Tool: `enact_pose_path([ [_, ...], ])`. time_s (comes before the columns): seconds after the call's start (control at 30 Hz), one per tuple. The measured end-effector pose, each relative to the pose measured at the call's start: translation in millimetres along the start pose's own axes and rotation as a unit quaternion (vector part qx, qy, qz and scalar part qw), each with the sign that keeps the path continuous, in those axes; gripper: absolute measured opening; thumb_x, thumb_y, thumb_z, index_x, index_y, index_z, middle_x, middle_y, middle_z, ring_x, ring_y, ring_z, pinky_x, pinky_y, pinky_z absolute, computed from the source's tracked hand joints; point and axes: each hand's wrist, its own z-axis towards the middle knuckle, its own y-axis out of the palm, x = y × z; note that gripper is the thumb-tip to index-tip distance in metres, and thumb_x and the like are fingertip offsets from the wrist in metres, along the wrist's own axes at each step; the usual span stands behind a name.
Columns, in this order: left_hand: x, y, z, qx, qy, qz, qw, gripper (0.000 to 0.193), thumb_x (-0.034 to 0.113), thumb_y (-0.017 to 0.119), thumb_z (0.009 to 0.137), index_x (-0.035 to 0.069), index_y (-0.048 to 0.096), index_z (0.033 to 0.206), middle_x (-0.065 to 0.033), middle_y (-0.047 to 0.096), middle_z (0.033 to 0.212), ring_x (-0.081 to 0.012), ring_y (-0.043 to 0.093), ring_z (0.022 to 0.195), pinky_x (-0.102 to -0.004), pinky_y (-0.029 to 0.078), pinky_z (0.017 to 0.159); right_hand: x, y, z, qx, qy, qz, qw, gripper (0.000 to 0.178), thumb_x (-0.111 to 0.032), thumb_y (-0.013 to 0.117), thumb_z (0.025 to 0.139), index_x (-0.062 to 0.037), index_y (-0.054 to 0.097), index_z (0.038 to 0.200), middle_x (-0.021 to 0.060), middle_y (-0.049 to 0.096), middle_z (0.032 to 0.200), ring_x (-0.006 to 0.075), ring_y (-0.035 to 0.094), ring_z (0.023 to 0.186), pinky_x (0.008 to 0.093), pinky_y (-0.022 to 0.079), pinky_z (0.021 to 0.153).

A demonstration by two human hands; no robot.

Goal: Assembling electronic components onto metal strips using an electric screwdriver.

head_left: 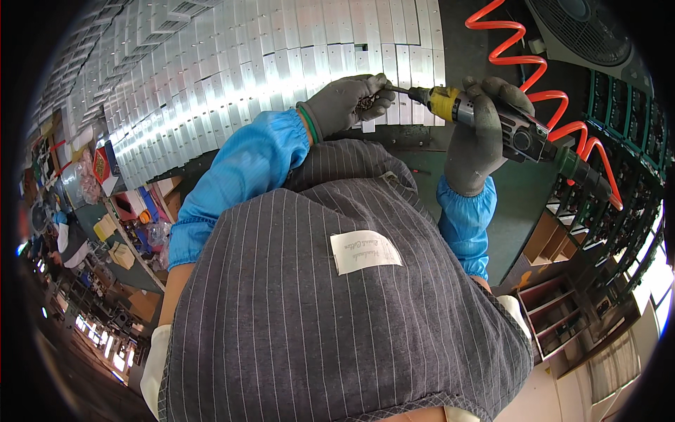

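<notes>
My right hand [481,130], in a grey glove, is wrapped round a power screwdriver [517,137] with a yellow collar and dark body. The driver lies almost level, its thin bit pointing left. In my left hand [348,102], also grey-gloved, is a small bunch of dark screws [365,102], partly covered by the fingers. Thumb and fingertips meet close to the tip of the bit; whether a screw sits on it is too small to tell. Beneath and beyond the left hand spread rows of silver metal strips [281,67] with small holes.
A red coiled hose [517,60] hangs down the right, passing close behind the driver. A fan [583,28] stands at the far right, near racks [622,119] of dark parts. Cluttered shelves [130,211] stand left; another person [70,243] is beyond them.
</notes>
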Motion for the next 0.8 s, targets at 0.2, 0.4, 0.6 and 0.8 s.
enact_pose_path([
  [0.2, 0, 6, 3, 0.010, -0.014, -0.018, 1.000, 0.027, 0.026, 0.047, 0.096, 0.004, 0.057, 0.107, -0.0043, 0.058, 0.091, -0.0104, 0.055, 0.080, -0.0239, 0.049, 0.076, 3, -3, -2, 0.012, -0.023, -0.005, 1.000, 0.032, 0.006, 0.059, 0.075, -0.0022, 0.049, 0.104, 0.0137, 0.058, 0.098, 0.0246, 0.060, 0.089, 0.0389, 0.050, 0.084],
  [0.4, -3, -12, 10, -0.009, 0.031, 0.003, 0.999, 0.031, 0.026, 0.052, 0.094, 0.002, 0.056, 0.114, -0.0081, 0.061, 0.100, -0.0142, 0.060, 0.089, -0.0266, 0.053, 0.081, 8, -13, 10, 0.019, -0.029, -0.012, 0.999, 0.031, 0.004, 0.058, 0.073, -0.0014, 0.054, 0.103, 0.0119, 0.058, 0.098, 0.0231, 0.062, 0.087, 0.0413, 0.051, 0.086],
  [0.6, 0, -21, 3, -0.021, 0.058, 0.000, 0.998, 0.038, 0.023, 0.053, 0.093, -0.002, 0.052, 0.121, -0.0109, 0.061, 0.105, -0.0158, 0.061, 0.094, -0.0269, 0.054, 0.087, 36, -41, 36, 0.046, -0.066, -0.148, 0.986, 0.020, 0.002, 0.063, 0.071, 0.0043, 0.058, 0.091, 0.0113, 0.061, 0.087, 0.0178, 0.061, 0.079, 0.0306, 0.051, 0.075],
  [0.8, 1, -24, 0, 0.034, 0.044, 0.032, 0.998, 0.031, 0.021, 0.053, 0.093, 0.000, 0.056, 0.116, -0.0110, 0.063, 0.102, -0.0162, 0.063, 0.090, -0.0260, 0.055, 0.082, 43, -45, 34, 0.026, -0.026, -0.160, 0.986, 0.021, 0.002, 0.063, 0.072, 0.0030, 0.059, 0.092, 0.0093, 0.061, 0.087, 0.0158, 0.060, 0.079, 0.0289, 0.050, 0.073],
])
